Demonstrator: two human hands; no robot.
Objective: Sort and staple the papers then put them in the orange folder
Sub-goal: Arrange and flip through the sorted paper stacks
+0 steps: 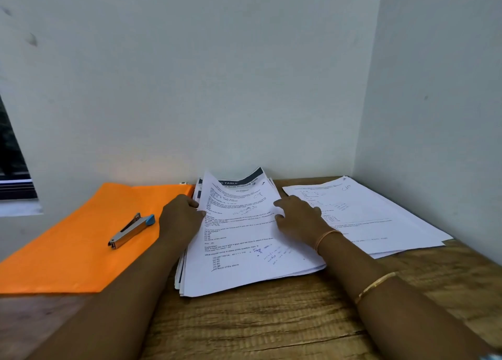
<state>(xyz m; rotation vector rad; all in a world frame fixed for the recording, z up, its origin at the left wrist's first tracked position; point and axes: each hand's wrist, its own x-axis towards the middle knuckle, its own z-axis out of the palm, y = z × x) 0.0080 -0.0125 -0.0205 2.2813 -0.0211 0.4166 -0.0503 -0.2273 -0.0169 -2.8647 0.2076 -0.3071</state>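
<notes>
A thick stack of printed papers [239, 251] lies in the middle of the wooden table, its far end curled upward. My left hand [180, 218] grips the stack's left edge, thumb on the top sheet. My right hand [298, 218] holds the top sheet's right edge with curled fingers. A second, thinner pile of papers [380, 215] lies to the right. The orange folder [76, 251] lies closed at the left, with a silver stapler with a blue end [131, 230] resting on it.
The wooden table [271, 319] sits in a corner, with white walls behind and to the right. A dark window [11, 156] is at the far left. Bare wood shows along the table's near edge.
</notes>
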